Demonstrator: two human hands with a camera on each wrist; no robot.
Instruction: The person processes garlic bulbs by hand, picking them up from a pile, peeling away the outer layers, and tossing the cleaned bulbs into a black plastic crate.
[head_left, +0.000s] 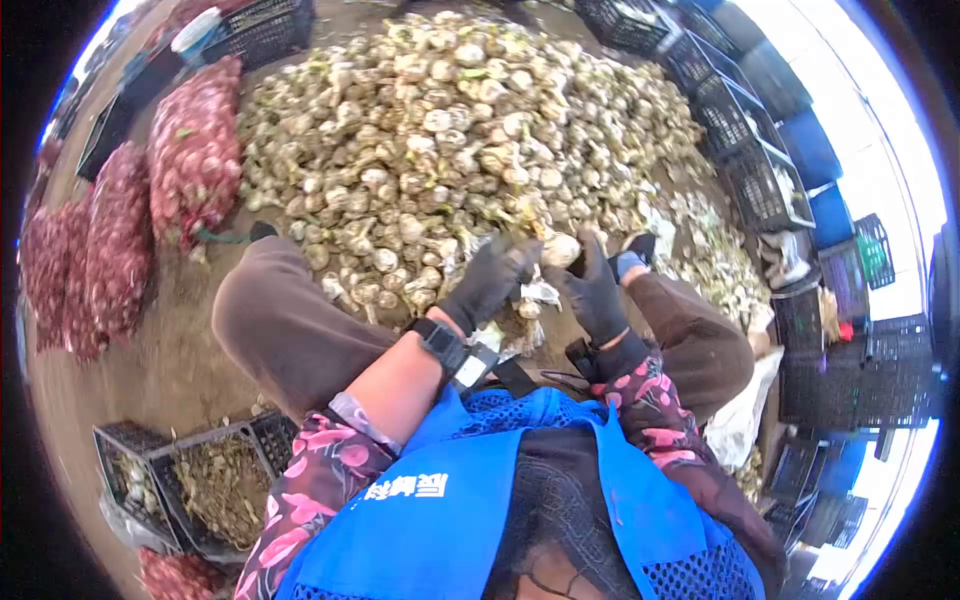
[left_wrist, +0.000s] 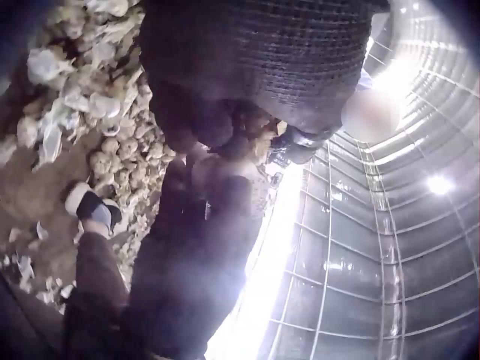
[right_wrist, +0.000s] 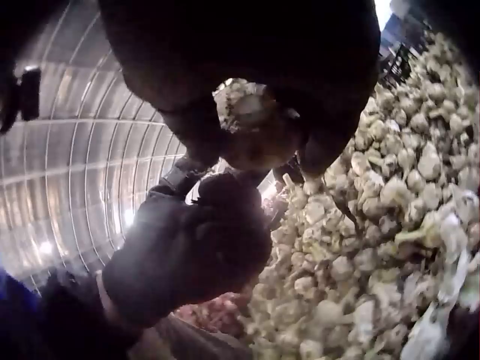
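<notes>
the person sits on the floor with a huge garlic pile [head_left: 470,130] spread far and wide in front of them, and both gloved hands meet over its near edge. the right hand [head_left: 597,290] is curled round one garlic bulb [head_left: 560,248]; the right wrist view shows that bulb [right_wrist: 251,120] pinched between thumb and fingers, roots showing. the left hand [head_left: 490,280] is curled close against the bulb from the left, seemingly working at it, though i cannot tell whether it holds a tool.

as a judgement, the job looks like trimming or cleaning bulbs one at a time, and most of it is left: the pile is still very large. loose skins [head_left: 525,320] lie on the floor just under the hands. at near left a black crate [head_left: 225,480] holds a brownish layer of trimmings or stems, only part full. red mesh sacks [head_left: 195,150] stacked at far left look filled, so some share seems bagged. empty dark crates [head_left: 760,170] stand along the right, well apart from the hands.
</notes>
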